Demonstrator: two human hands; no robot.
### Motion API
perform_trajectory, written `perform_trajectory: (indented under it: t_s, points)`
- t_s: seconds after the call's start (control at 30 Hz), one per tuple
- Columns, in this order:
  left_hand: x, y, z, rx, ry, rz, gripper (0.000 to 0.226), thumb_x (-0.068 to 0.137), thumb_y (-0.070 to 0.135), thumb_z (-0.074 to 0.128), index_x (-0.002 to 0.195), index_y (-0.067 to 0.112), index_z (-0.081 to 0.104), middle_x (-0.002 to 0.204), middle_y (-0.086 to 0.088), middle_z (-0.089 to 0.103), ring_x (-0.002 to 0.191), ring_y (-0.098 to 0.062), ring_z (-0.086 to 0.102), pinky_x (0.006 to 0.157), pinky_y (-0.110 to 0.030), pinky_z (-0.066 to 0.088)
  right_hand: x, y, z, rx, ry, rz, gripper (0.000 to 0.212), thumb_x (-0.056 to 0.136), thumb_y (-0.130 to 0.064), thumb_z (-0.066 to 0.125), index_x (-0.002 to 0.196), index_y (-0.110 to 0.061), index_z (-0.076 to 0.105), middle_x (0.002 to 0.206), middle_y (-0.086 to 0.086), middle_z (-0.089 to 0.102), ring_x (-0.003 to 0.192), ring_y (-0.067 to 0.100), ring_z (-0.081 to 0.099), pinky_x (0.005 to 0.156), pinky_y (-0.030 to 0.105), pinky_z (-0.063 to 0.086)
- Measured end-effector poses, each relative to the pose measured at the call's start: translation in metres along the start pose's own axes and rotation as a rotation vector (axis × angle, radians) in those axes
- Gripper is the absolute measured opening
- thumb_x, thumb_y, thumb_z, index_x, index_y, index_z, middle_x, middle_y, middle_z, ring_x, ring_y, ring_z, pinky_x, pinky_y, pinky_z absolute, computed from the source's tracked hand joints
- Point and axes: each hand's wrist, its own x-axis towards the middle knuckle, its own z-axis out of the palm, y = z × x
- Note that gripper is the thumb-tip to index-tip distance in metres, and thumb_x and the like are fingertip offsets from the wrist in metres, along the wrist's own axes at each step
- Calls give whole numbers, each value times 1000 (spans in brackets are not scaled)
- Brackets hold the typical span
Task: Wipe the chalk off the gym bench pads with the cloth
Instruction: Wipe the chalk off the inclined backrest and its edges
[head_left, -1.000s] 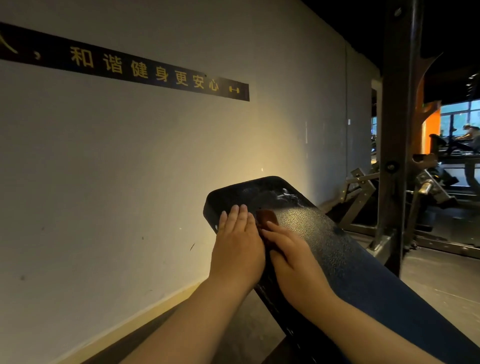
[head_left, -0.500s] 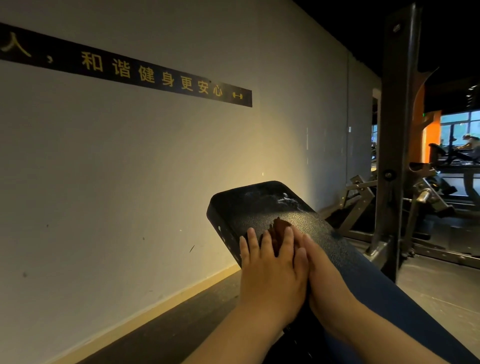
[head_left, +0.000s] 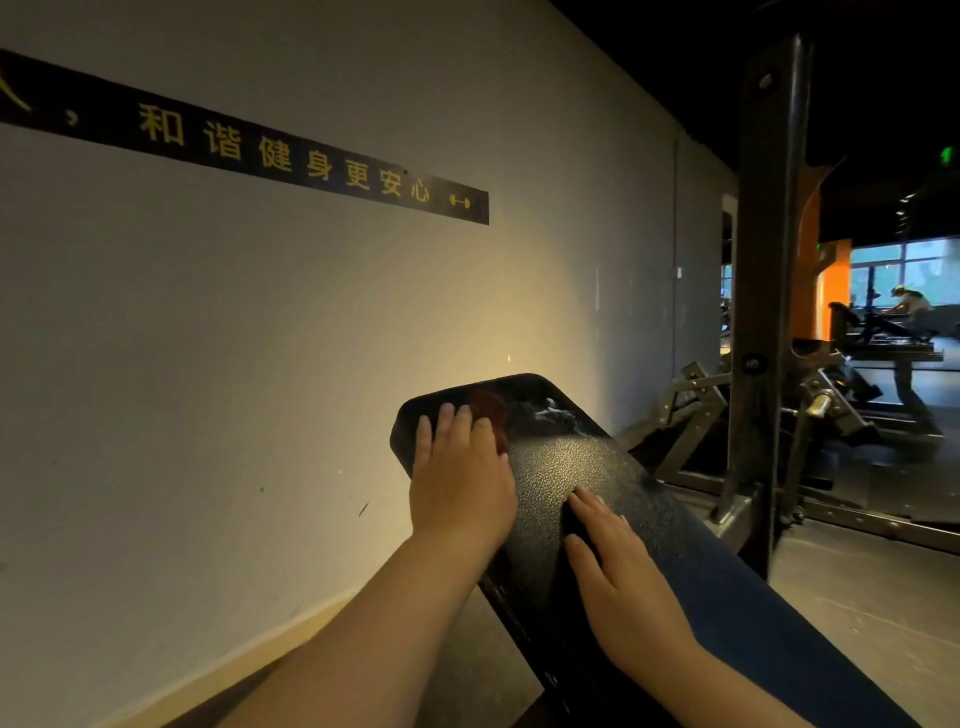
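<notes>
Head view: we press a cloth on the upper end of the bench pad.
Our left hand lies flat, fingers straight, on the reddish-brown cloth at centre frame. White chalk marks sit just right of the cloth. Our right hand rests flat and relaxed on the black pad, lower right of the left hand, grasping nothing.

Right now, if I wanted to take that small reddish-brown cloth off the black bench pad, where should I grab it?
Probably pinch the exposed end of the reddish-brown cloth that pokes out past the left hand, coming from above at the far end of the black bench pad. The rest lies under that hand, so only this end is free.
</notes>
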Motion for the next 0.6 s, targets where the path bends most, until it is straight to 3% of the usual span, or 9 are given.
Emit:
perform_trajectory:
  t_s: [0.07,0.13,0.2,0.3,0.37,0.43,0.5,0.6]
  points:
    - [-11,22,6,-46,-74,132,50,105,35,35,151,17,37,165,-4,22,154,-20,9,124,-40,-5,7,2,1,58,14,21,52,105,-32,43,154,-38,28,151,-30,16,141,-9,8,119,21,7]
    - [-25,36,8,-86,-183,269,46,105,38,37,148,22,43,163,1,27,152,-16,16,123,-37,-3,16,4,3,123,30,59,57,96,-41,42,153,-37,36,157,-22,30,146,-1,24,124,36,22]
    - [-18,28,7,-30,-204,300,46,105,41,37,148,24,43,161,3,30,151,-14,19,125,-39,-3,27,5,4,154,51,82,65,89,-46,41,153,-33,37,155,-15,39,144,5,33,121,43,29]
    - [16,3,3,72,-107,153,49,106,42,33,149,20,39,163,-1,25,153,-19,12,125,-44,-2,50,5,-2,96,34,122,57,100,-34,43,155,-22,36,159,-7,35,148,13,27,124,42,22]
    - [34,-6,2,62,-36,-5,50,107,40,30,149,14,38,164,-9,19,153,-27,9,124,-45,0,65,8,-6,42,51,142,62,96,-42,37,154,-22,37,160,-4,35,147,15,30,122,44,25]
    - [31,5,2,8,-69,-67,55,108,36,28,154,7,26,164,-16,11,152,-33,7,123,-43,0,74,10,-5,2,74,154,59,98,-42,37,154,-23,36,161,-3,34,148,15,29,122,44,26]
    - [17,22,5,-1,-139,35,61,107,34,31,157,6,12,165,-17,6,152,-34,5,123,-41,1,77,12,-2,-46,112,156,54,103,-37,37,156,-25,32,163,-5,29,150,13,24,124,42,22]
    - [14,21,7,41,-198,214,56,106,34,36,156,15,21,164,-6,17,152,-25,13,123,-38,3,77,16,2,-49,133,138,54,104,-39,36,157,-28,28,164,-7,27,150,11,21,124,41,20]
